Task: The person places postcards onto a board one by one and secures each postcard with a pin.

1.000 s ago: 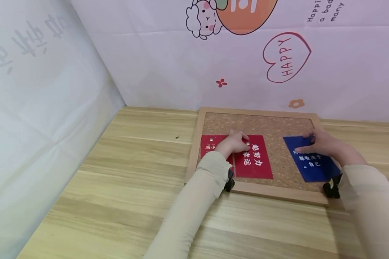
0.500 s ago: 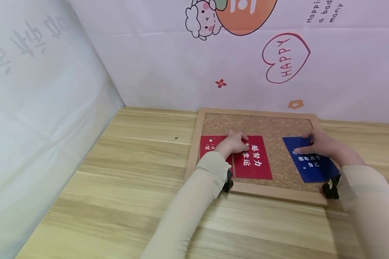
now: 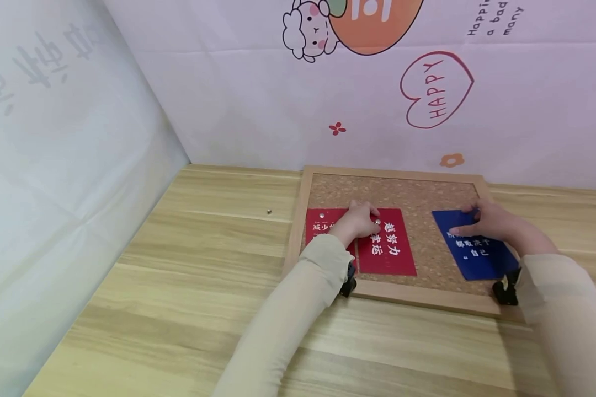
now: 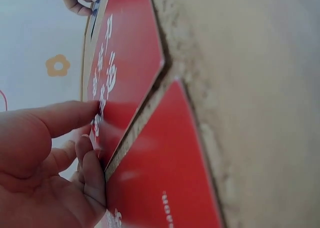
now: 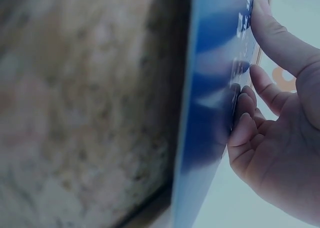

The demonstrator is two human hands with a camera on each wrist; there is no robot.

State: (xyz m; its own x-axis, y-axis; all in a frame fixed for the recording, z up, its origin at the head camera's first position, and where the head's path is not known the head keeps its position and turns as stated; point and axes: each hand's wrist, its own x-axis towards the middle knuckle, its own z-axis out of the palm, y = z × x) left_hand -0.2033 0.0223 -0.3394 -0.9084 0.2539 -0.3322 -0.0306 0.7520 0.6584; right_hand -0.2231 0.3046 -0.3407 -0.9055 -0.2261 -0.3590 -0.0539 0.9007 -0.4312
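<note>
A framed cork board (image 3: 392,190) lies on the table with three cards on it. My left hand (image 3: 358,221) is over the middle red card (image 3: 389,259), thumb and index tips on either side of a metal thumbtack (image 3: 378,221). Whether they pinch it cannot be told, since the left wrist view hides the tack. Another red card (image 4: 155,173) lies close beside it, partly under my left arm in the head view, with its own thumbtack (image 3: 322,215). My right hand (image 3: 494,227) rests on the slanted blue card (image 3: 477,264), thumb and index apart on its face, other fingers bent by its edge.
A loose small tack (image 3: 269,212) lies on the wooden table (image 3: 203,242), left of the board. Behind the board rises a printed white cloth (image 3: 248,110), and another pale cloth (image 3: 79,138) hangs at the left. Black wrist cameras sit under both wrists.
Both hands and all the cards keep their places on the board. The head view shifts very slightly, and a bit more of the left red card's lettering shows.
</note>
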